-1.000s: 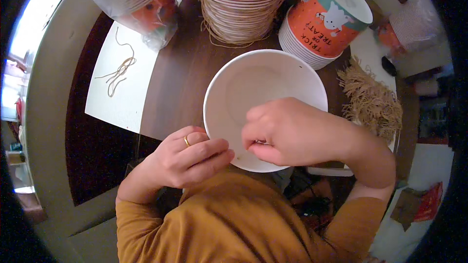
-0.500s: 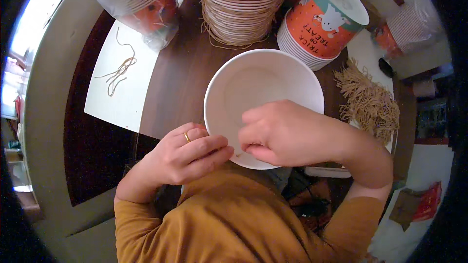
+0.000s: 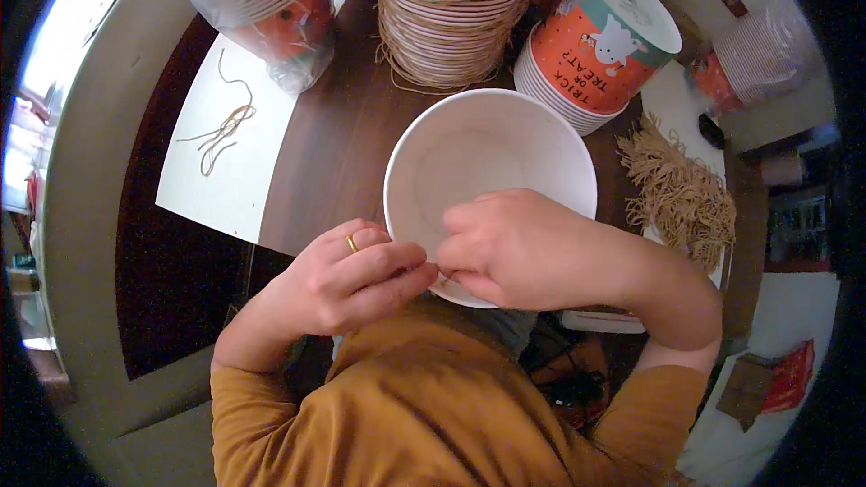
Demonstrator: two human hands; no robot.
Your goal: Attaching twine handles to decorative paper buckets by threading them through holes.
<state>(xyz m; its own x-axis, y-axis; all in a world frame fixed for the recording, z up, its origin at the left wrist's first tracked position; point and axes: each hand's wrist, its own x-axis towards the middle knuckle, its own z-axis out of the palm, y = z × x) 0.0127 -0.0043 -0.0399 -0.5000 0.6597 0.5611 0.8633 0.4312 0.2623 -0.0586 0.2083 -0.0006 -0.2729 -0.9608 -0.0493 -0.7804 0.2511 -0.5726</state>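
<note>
A white paper bucket (image 3: 487,153) stands open side up in front of me on the dark wooden table (image 3: 343,144). My left hand (image 3: 347,275), with a gold ring on one finger, pinches at the bucket's near rim. My right hand (image 3: 523,248) lies over the same near rim, fingertips meeting those of the left hand. What the fingers pinch is too small to make out; it looks like a thin tan string.
A tall stack of buckets tied with tan string (image 3: 456,9) stands behind. An orange and teal printed bucket stack (image 3: 600,45) lies to its right. A pile of tan string (image 3: 677,189) is at right, a white sheet (image 3: 225,153) with loose strings at left, bagged buckets (image 3: 262,0) at back left.
My left hand has slid right along the near rim to meet my right hand. The bucket has stayed about where it was.
</note>
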